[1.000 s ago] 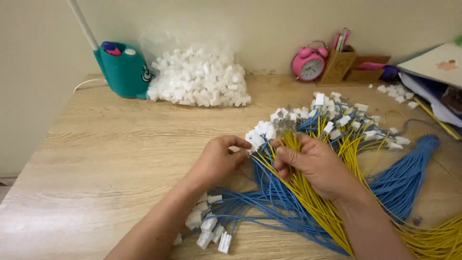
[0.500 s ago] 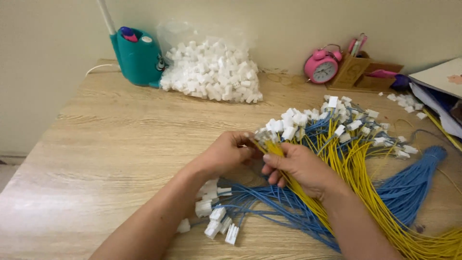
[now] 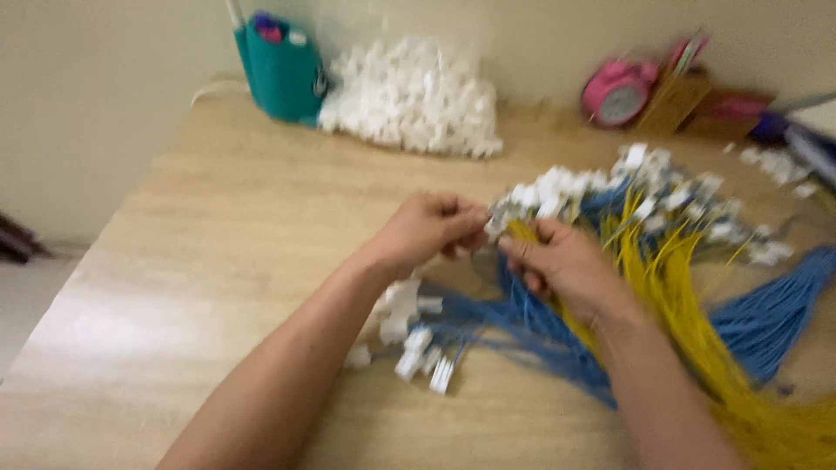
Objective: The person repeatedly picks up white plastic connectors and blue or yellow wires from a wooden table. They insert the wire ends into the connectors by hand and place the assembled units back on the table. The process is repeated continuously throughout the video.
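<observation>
Tabletop (image 3: 218, 287) of pale wood grain, filling most of the view, smeared by motion blur; near edge cut off at the bottom, left edge dropping to a dim floor. Cream wall (image 3: 104, 87) behind, plain, meeting the table at the back.

Sprawl of yellow wires (image 3: 697, 322) and blue wires (image 3: 766, 305) across the right half, running out of frame at the lower right, strands too blurred to count. White connectors (image 3: 644, 183) on their far ends, heaped behind the hands. Bag of loose white plastic housings (image 3: 418, 96) at the back centre, touching a teal container (image 3: 280, 65) on its left, top of that container cut off. Pink alarm clock (image 3: 616, 91) further right, beside a brown holder (image 3: 675, 96) hard to make out; purple and grey shapes at the far right edge unreadable.

Left hand (image 3: 427, 231) and right hand (image 3: 562, 265) meeting near mid-table, fingertips nearly touching. Left hand pinched shut on a small white connector (image 3: 495, 222), mostly hidden by fingers. Right hand curled around a yellow wire (image 3: 522, 231) whose end points toward that connector; whether wire and connector touch, impossible to tell through the blur. Small cluster of finished white plugs (image 3: 418, 348) on blue leads lying under the left forearm, partly hidden by it.
</observation>
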